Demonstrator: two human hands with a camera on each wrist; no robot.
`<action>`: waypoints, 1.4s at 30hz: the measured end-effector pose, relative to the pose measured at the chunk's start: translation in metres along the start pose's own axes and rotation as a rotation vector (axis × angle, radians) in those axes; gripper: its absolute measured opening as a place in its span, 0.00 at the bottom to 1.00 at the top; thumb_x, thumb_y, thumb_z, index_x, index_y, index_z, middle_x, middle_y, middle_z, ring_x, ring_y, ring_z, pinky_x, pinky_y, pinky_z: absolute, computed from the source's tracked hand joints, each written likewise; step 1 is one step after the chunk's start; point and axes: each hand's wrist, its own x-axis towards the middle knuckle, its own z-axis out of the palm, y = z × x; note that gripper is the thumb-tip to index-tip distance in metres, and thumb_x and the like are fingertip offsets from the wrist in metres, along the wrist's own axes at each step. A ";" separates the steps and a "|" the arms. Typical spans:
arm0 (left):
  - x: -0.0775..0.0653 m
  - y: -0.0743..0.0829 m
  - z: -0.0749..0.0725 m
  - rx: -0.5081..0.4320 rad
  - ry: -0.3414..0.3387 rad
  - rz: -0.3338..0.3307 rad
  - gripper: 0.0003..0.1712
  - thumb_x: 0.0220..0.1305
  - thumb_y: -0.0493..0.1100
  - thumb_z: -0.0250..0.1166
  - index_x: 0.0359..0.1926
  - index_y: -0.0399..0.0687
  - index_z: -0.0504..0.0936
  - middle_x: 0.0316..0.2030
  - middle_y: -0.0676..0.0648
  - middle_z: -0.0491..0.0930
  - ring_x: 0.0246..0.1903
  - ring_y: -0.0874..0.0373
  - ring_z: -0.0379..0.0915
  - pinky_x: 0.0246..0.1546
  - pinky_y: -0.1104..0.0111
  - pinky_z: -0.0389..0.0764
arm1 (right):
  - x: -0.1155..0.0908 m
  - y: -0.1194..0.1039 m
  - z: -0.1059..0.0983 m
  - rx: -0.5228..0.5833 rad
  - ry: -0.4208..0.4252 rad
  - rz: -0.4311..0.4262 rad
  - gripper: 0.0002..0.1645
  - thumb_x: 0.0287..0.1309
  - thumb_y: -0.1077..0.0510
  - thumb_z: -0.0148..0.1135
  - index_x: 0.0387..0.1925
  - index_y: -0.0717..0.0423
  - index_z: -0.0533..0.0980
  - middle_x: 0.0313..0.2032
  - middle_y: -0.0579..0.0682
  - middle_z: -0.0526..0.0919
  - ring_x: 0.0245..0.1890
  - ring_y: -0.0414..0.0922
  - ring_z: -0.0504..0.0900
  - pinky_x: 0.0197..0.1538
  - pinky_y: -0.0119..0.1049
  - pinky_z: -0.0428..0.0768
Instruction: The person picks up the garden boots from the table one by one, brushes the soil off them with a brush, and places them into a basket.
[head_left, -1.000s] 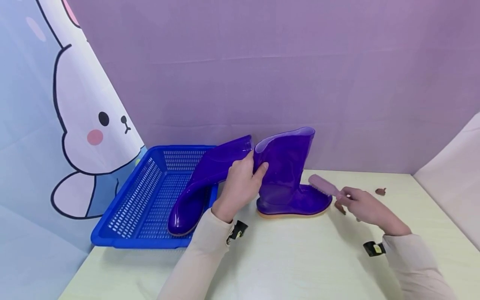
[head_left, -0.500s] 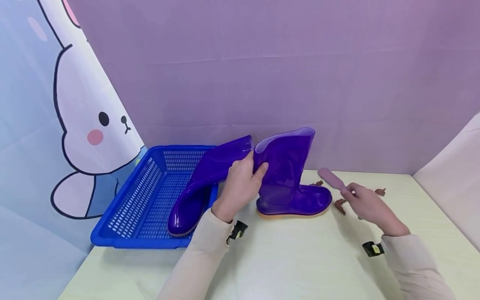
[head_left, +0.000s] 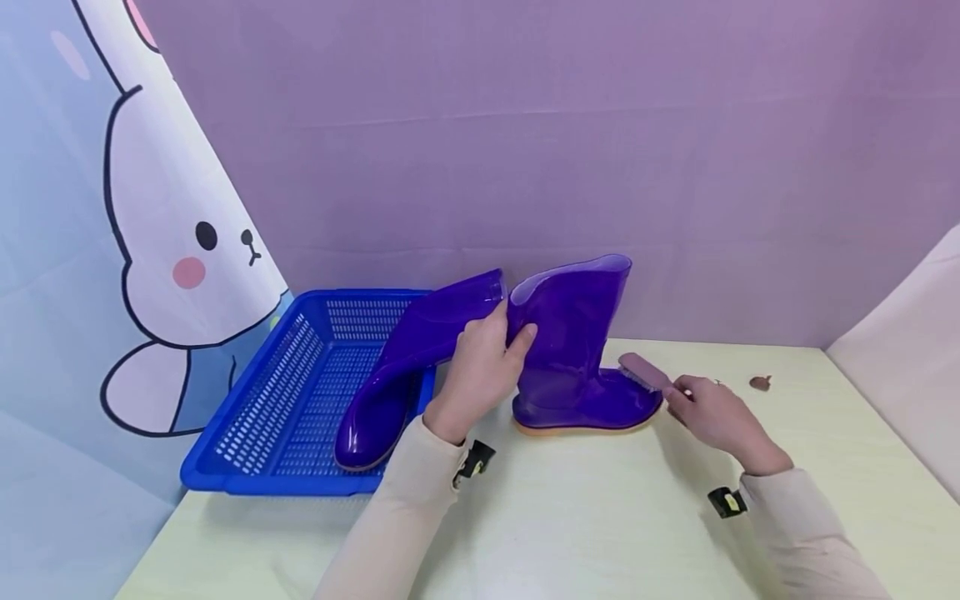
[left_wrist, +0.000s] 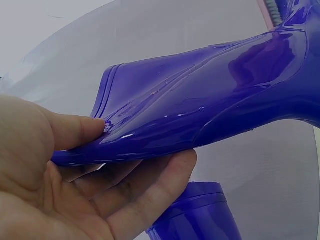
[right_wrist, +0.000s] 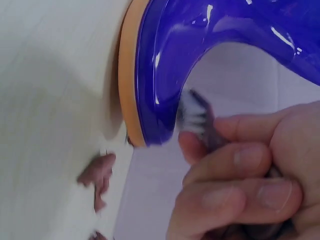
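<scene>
A shiny purple rain boot (head_left: 570,333) with a tan sole stands upright on the table, toe to the right. My left hand (head_left: 480,367) grips its shaft near the top; in the left wrist view the thumb lies on one side and the fingers (left_wrist: 150,200) on the other. My right hand (head_left: 720,417) holds a pinkish-purple brush (head_left: 643,371) by its handle. The bristles (right_wrist: 192,115) face the boot's toe and lie right at its surface. A second purple boot (head_left: 405,358) leans in a blue basket, its shaft over the right rim.
The blue slotted basket (head_left: 315,483) stands left on the pale table (head_left: 570,517). A small brown scrap (head_left: 761,382) lies to the right of the right hand. Further brown crumpled bits (right_wrist: 99,177) lie near the toe in the right wrist view. A purple cloth (head_left: 525,167) hangs behind.
The brush lifted off the toe toward the back half a second ago, and is now back at the toe. My right hand has shifted left; my left hand and both boots stay put.
</scene>
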 end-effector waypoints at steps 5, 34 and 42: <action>0.000 0.001 0.000 0.006 0.009 0.005 0.28 0.77 0.48 0.58 0.69 0.36 0.70 0.20 0.52 0.66 0.23 0.57 0.74 0.30 0.65 0.75 | -0.003 0.010 -0.010 -0.069 0.057 0.067 0.23 0.79 0.52 0.43 0.34 0.62 0.76 0.21 0.49 0.72 0.20 0.45 0.69 0.25 0.38 0.65; -0.002 0.004 -0.003 -0.008 -0.002 -0.006 0.30 0.77 0.48 0.58 0.72 0.37 0.68 0.19 0.51 0.65 0.16 0.59 0.69 0.22 0.70 0.70 | -0.008 0.007 -0.022 -0.150 0.104 0.145 0.22 0.75 0.50 0.47 0.43 0.63 0.80 0.24 0.54 0.79 0.23 0.50 0.75 0.22 0.42 0.67; -0.002 0.006 -0.003 -0.010 -0.020 -0.023 0.35 0.77 0.50 0.57 0.75 0.34 0.63 0.17 0.53 0.63 0.13 0.61 0.64 0.22 0.69 0.69 | -0.004 -0.008 -0.007 -0.113 0.151 -0.050 0.18 0.74 0.52 0.54 0.44 0.61 0.83 0.19 0.42 0.79 0.21 0.42 0.74 0.26 0.39 0.69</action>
